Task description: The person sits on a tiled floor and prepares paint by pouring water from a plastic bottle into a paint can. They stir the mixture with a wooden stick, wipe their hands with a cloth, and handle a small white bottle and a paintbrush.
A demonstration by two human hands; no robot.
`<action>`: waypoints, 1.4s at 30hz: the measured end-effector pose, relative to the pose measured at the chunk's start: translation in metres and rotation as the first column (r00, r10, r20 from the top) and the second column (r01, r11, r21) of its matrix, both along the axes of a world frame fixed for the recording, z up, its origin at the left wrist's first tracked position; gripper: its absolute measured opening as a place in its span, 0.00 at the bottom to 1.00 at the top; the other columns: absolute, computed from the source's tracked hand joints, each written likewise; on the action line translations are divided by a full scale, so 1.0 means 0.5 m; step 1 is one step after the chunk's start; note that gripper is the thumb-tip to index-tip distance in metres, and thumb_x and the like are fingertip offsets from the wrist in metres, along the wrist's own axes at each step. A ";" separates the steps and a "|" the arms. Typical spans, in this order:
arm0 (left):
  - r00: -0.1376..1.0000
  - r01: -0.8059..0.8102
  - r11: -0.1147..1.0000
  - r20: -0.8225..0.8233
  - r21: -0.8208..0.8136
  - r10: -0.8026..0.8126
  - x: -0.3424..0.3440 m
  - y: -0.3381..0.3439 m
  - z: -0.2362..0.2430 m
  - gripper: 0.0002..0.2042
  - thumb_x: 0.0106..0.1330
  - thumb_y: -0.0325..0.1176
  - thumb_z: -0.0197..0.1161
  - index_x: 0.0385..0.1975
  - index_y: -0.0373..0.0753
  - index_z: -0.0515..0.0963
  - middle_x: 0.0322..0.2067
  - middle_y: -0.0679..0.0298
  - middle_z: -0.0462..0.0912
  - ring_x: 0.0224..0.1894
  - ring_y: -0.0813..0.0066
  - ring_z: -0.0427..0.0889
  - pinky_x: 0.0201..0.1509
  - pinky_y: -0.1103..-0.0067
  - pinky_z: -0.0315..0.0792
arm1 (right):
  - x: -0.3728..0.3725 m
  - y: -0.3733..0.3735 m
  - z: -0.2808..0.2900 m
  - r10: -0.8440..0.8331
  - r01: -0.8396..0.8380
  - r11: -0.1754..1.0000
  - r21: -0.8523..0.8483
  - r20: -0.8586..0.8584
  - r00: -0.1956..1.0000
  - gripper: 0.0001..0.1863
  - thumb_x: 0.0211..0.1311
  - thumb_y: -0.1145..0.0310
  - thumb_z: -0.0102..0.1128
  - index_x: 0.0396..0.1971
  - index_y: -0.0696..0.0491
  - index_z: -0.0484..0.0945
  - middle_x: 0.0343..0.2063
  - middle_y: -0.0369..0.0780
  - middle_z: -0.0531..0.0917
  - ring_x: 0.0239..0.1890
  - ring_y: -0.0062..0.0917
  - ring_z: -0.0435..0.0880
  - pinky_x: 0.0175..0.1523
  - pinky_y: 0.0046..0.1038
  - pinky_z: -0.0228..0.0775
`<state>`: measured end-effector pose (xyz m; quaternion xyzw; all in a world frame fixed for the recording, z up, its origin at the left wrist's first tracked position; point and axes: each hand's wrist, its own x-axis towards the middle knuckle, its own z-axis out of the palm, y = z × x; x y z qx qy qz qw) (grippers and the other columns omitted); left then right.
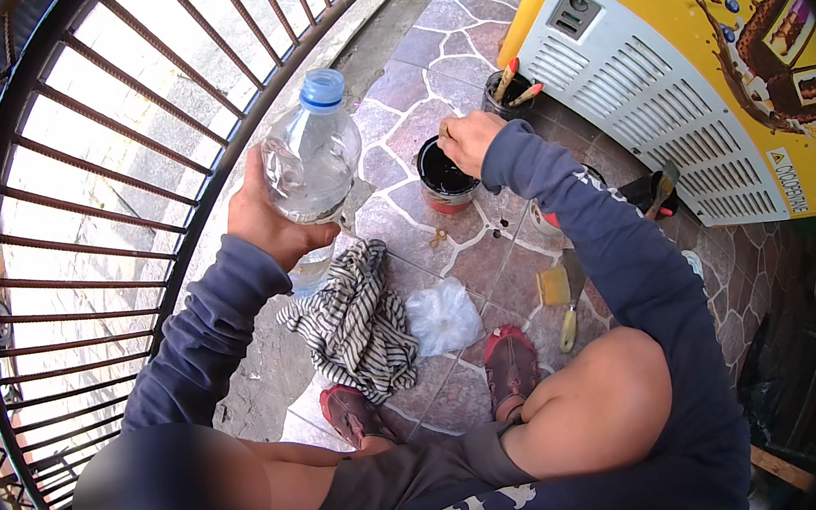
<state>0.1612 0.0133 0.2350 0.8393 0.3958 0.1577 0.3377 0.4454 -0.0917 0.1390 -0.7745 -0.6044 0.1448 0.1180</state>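
My left hand is wrapped round a large clear plastic bottle with a light-blue top, held upright above the floor. The bottle's lower part is partly behind my thumb. My right hand is closed at the right side of a small can with dark, black-looking contents. What its fingers pinch, if anything, is hidden. Beyond that hand stands a dark container with red-tipped brushes in it. Below the bottle lies a crumpled black-and-white striped cloth.
A clear plastic bag lies beside the cloth. Near my right shoe are a yellowish block and a pale-handled tool. A curved metal railing borders the left. A yellow cabinet with a grey vented panel stands at right.
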 end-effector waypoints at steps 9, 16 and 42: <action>0.910 -0.004 0.996 0.412 -0.091 0.041 -0.044 -0.057 0.108 0.51 0.34 0.31 0.83 0.62 0.33 0.58 0.50 0.53 0.77 0.53 0.64 0.78 0.57 0.72 0.72 | -0.007 -0.014 0.010 0.049 -0.037 0.997 0.069 -0.175 0.983 0.14 0.66 0.60 0.53 0.36 0.56 0.79 0.26 0.49 0.83 0.33 0.46 0.83 0.42 0.40 0.74; 0.881 0.028 0.990 0.472 -0.135 0.039 -0.076 -0.050 0.091 0.49 0.38 0.33 0.84 0.61 0.32 0.58 0.51 0.53 0.76 0.53 0.65 0.77 0.58 0.71 0.72 | 0.000 -0.091 0.117 -0.003 0.123 0.966 0.226 -0.467 0.884 0.13 0.70 0.63 0.54 0.40 0.59 0.78 0.22 0.40 0.82 0.22 0.20 0.79 0.30 0.24 0.71; 0.954 -0.059 0.993 0.300 0.102 0.025 -0.109 -0.027 0.074 0.52 0.35 0.42 0.85 0.61 0.30 0.60 0.50 0.51 0.78 0.53 0.62 0.78 0.59 0.72 0.71 | 0.004 -0.134 0.242 -0.041 0.183 0.909 0.375 -0.355 0.934 0.12 0.71 0.65 0.54 0.41 0.60 0.79 0.25 0.38 0.83 0.22 0.12 0.74 0.28 0.17 0.67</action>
